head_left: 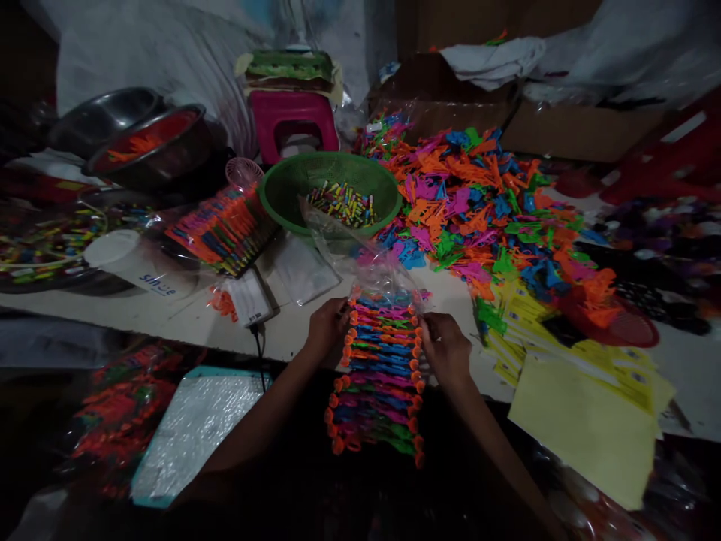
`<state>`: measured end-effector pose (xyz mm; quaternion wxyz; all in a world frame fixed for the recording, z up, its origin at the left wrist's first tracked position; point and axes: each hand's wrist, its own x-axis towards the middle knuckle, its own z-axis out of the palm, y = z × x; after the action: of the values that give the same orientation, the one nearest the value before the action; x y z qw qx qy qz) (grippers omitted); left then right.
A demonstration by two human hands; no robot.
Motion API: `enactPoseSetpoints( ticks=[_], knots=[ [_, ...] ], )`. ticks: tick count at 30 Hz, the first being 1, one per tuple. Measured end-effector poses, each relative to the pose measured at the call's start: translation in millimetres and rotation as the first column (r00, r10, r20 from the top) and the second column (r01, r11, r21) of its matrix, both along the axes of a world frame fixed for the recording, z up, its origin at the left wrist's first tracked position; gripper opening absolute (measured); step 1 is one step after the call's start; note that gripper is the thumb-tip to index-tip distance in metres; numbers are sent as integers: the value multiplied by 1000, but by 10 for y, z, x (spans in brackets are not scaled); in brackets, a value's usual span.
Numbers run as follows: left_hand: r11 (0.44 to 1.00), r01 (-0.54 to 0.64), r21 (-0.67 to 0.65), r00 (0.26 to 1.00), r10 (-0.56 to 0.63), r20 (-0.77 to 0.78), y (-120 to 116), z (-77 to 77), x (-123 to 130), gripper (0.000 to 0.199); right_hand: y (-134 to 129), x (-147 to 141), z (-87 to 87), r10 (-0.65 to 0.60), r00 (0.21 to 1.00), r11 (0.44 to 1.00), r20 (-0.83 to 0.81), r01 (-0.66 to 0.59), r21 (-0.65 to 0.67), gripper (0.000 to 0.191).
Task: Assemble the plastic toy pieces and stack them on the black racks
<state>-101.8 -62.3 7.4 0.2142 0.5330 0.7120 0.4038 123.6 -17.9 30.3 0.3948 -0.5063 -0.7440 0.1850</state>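
Observation:
A long row of small plastic toys (383,349) in orange, blue, pink and green hangs over the table's front edge. Round orange ends line both its sides. At its far end lies a clear plastic bag (378,274), stretching back toward the green basket. My left hand (327,329) pinches the row's left side near the bag's mouth. On the opposite side my right hand (447,347) is closed on the row's edge. Whether the fingers also grip the bag's film is hard to make out in the dim light.
Behind stands a green basket (276,197) holding small multicoloured pieces. To its right spreads a heap of loose plastic toys (467,195). A packed bag of toys (225,229), a white cup (121,252) and metal bowls (185,154) are leftward. Yellow cards (586,421) lie at right.

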Motion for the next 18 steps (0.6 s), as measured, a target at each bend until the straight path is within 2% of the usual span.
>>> enactPoseSetpoints(
  ticks=[3, 8, 13, 15, 18],
  knots=[
    [1000, -4, -12, 998, 5, 58, 63, -2, -32, 21, 88, -13, -12, 87, 995, 996, 49, -88, 23, 26],
    [997, -50, 62, 993, 43, 110, 74, 25, -47, 19, 162, -70, 42, 61, 997, 997, 51, -63, 45, 23],
    [962, -124, 242, 992, 126, 9, -23, -144, -53, 12, 120, -30, 33, 143, 989, 989, 42, -145, 39, 14],
    [953, -68, 295, 994, 92, -67, -42, -230, -51, 10, 112, -13, -41, 135, 990, 991, 42, -136, 19, 15],
    [939, 32, 342, 987, 24, -159, -32, -309, -41, 13, 130, -25, -168, 113, 991, 994, 65, -113, -3, 30]
  ],
)
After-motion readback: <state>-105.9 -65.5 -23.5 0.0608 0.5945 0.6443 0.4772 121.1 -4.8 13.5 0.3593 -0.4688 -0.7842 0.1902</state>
